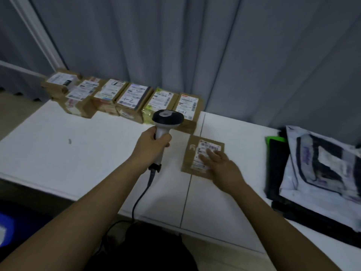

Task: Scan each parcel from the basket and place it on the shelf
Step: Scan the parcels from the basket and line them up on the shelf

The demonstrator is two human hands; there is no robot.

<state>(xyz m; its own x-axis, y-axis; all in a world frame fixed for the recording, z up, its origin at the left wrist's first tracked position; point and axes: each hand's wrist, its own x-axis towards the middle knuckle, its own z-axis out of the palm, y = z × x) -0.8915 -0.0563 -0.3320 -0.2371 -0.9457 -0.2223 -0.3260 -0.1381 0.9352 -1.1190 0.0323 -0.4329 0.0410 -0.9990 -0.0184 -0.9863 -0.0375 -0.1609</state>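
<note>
Both forearms extend forward over the white table [78, 153]. Left hand [150, 147] grips the scanner [167, 119] handle, head upright. Right hand [218, 163] lies flat, fingers straight, apparently resting on the parcel [192, 153], which sits on the table before a row of boxes [125, 98].
</note>
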